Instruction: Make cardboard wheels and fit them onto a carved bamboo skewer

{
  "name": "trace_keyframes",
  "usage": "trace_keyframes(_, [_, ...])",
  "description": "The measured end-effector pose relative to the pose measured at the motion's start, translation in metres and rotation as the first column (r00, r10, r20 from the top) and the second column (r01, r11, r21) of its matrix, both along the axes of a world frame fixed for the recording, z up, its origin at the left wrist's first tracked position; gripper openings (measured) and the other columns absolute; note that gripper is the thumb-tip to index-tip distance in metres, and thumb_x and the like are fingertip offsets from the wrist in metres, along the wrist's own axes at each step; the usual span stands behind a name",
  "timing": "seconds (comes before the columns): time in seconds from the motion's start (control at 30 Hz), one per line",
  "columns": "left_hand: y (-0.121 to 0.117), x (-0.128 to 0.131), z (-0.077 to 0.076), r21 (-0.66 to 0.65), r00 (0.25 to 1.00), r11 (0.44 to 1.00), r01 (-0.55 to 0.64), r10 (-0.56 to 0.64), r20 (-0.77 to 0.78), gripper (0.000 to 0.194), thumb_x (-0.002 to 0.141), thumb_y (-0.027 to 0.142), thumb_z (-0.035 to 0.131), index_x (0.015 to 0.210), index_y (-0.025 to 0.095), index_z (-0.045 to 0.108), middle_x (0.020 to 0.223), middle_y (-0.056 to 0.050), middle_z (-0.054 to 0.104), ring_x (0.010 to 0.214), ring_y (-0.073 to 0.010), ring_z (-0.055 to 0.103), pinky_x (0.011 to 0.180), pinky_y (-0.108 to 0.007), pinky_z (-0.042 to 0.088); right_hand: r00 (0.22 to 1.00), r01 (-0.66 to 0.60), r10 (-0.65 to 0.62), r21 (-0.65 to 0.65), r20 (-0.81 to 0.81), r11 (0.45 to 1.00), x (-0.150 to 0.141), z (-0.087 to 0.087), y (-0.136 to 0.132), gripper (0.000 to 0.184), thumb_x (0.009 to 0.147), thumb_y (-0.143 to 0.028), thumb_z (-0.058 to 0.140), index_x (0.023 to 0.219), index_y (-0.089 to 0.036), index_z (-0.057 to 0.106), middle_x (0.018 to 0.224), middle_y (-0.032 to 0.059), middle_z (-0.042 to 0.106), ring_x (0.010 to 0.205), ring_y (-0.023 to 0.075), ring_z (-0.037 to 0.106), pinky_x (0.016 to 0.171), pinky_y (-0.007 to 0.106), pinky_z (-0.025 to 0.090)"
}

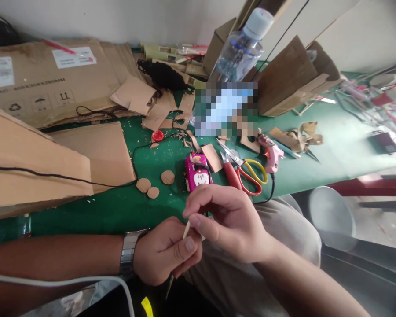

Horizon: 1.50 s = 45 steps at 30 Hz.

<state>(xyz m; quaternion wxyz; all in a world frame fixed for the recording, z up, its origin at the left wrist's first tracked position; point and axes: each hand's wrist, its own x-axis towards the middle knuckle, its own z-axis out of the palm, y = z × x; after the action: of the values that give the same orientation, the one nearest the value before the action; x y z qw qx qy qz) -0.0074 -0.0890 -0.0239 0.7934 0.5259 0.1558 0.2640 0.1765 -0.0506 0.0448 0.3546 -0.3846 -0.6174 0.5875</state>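
My left hand [171, 251], with a metal watch [129, 251] on its wrist, is closed around a thin pale stick [186, 230] that looks like wood. The stick slants, its lower end poking out below the fist. At its upper end, my right hand [229, 222] pinches with thumb and forefinger; the other fingers are curled. Just beyond my hands on the green table lie a magenta power strip or adapter [198, 171] with a white socket face, and three small cardboard discs, one of them a disc [167, 177] close to it.
Scissors [240, 165], a red-handled knife [230, 172] and a pink glue gun [271, 154] lie ahead to the right. A water bottle [239, 55] stands behind cardboard scraps [156, 115]. Cardboard boxes [79, 83] fill the left. A white cable [62, 281] crosses my left forearm.
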Motion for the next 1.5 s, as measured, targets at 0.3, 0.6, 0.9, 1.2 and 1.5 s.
trace_keyframes(0.3, [-0.002,0.003,0.000,-0.046,0.999,0.999,-0.012,0.010,-0.036,0.067,0.110,0.064,0.028,0.064,0.020,0.048,0.049,0.001,0.046,0.047,-0.0087,0.042,0.049,-0.024,0.034,0.998,0.065,-0.064,-0.107,0.011,0.992,0.008,0.000,0.002,0.020,0.097,-0.034,0.074,0.088,-0.017,0.071,0.075,0.0027,0.069,0.064,0.0142,0.065,0.058,0.025,0.053])
trace_keyframes(0.6, [0.003,0.008,0.002,-0.394,1.000,0.919,-0.029,0.024,-0.018,0.064,0.102,0.077,0.038,0.075,0.021,0.051,0.048,0.005,0.046,0.041,-0.0088,0.034,0.042,-0.023,0.026,0.399,0.183,-0.487,0.453,0.777,0.873,0.089,-0.006,0.047,0.022,0.095,-0.040,0.066,0.086,-0.022,0.073,0.066,0.0014,0.067,0.060,0.0182,0.059,0.059,0.032,0.042])
trace_keyframes(0.9, [-0.010,0.015,0.005,-0.555,0.990,0.821,-0.132,0.086,-0.109,0.062,0.100,0.076,0.045,0.074,0.020,0.051,0.051,0.001,0.054,0.043,-0.0088,0.040,0.043,-0.021,0.029,0.158,-0.051,-0.401,0.413,0.903,0.909,0.082,-0.046,0.037,0.041,0.093,-0.030,0.065,0.131,-0.015,0.071,0.109,0.0154,0.080,0.091,0.0329,0.075,0.078,0.042,0.055])
trace_keyframes(1.2, [-0.024,0.025,-0.007,-0.699,0.982,0.691,-0.182,0.089,-0.168,0.068,0.089,0.086,0.054,0.074,0.020,0.049,0.053,0.001,0.056,0.042,-0.0083,0.045,0.043,-0.021,0.032,0.658,-0.185,-0.183,0.392,0.731,0.901,0.058,0.008,0.004,0.044,0.106,-0.019,0.047,0.146,-0.019,0.065,0.113,0.0114,0.077,0.094,0.0227,0.075,0.081,0.036,0.063])
trace_keyframes(1.5, [-0.039,0.035,-0.019,-0.814,0.971,0.536,-0.226,0.058,-0.231,0.069,0.082,0.088,0.060,0.078,0.021,0.049,0.055,0.001,0.061,0.042,-0.0103,0.049,0.044,-0.023,0.035,0.358,-0.601,0.155,0.099,0.921,0.793,0.031,-0.005,-0.031,0.040,0.096,-0.006,0.057,0.135,-0.009,0.068,0.107,0.0127,0.077,0.079,0.0230,0.077,0.064,0.035,0.066])
